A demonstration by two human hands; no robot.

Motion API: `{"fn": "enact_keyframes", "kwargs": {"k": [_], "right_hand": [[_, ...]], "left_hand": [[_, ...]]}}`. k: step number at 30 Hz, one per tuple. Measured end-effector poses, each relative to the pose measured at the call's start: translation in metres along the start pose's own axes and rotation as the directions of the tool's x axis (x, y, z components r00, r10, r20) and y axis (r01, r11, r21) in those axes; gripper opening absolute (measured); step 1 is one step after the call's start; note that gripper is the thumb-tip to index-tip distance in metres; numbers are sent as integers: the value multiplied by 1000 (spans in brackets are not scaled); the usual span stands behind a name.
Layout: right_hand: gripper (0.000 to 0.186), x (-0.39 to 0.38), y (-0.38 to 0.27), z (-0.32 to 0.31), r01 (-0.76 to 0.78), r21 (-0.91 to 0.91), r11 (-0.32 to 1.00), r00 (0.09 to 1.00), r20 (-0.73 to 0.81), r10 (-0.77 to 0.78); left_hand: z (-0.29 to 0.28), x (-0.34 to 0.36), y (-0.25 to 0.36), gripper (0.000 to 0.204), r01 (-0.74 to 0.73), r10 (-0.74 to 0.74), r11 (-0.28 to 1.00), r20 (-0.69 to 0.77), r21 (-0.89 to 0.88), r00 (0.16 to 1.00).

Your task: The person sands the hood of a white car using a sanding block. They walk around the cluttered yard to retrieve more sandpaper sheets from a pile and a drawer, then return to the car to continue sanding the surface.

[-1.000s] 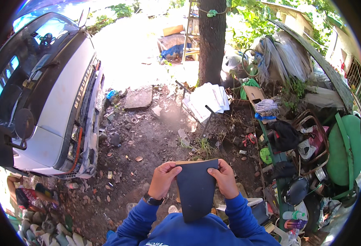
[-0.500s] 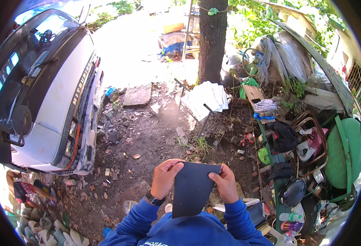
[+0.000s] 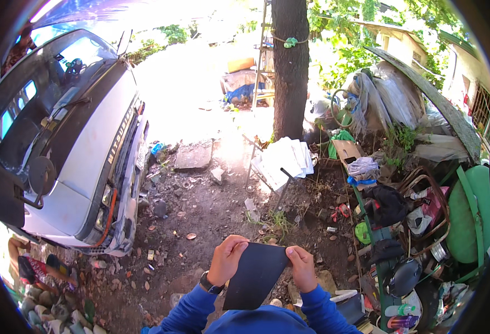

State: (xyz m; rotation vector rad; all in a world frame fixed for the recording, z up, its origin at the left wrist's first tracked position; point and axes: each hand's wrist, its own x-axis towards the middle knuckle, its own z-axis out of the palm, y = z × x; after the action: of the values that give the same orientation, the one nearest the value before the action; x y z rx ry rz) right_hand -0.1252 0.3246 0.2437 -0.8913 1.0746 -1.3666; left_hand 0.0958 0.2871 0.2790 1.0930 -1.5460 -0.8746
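Observation:
A flat, dark rectangular sheet hangs between my hands, close to my body, its lower edge near my blue top. My left hand pinches its upper left corner, with a dark watch at that wrist. At the upper right corner, my right hand grips it between thumb and fingers. The sheet tilts down toward the left. Whether it is card, plastic or a thin folder I cannot make out.
A white van stands at the left, and a person is low on the ground by it. Ahead are a tree trunk and a stack of white sheets. A green bench at the right carries clothes, a black helmet and bottles.
My view has tipped upward, so the surroundings sit lower in the picture. The dark sheet has tilted more to the left, and both hands still hold its upper corners.

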Motion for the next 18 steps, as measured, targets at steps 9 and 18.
{"fn": "enact_keyframes", "kwargs": {"k": [9,18], "right_hand": [[23,-9,5,19,37,-74,997,995,90,-31],[27,-3,11,24,-193,283,939,981,57,184]], "left_hand": [[-10,10,-34,9,119,-128,975,-34,-189,991],[4,14,-30,9,108,-140,978,-178,-178,974]]}}
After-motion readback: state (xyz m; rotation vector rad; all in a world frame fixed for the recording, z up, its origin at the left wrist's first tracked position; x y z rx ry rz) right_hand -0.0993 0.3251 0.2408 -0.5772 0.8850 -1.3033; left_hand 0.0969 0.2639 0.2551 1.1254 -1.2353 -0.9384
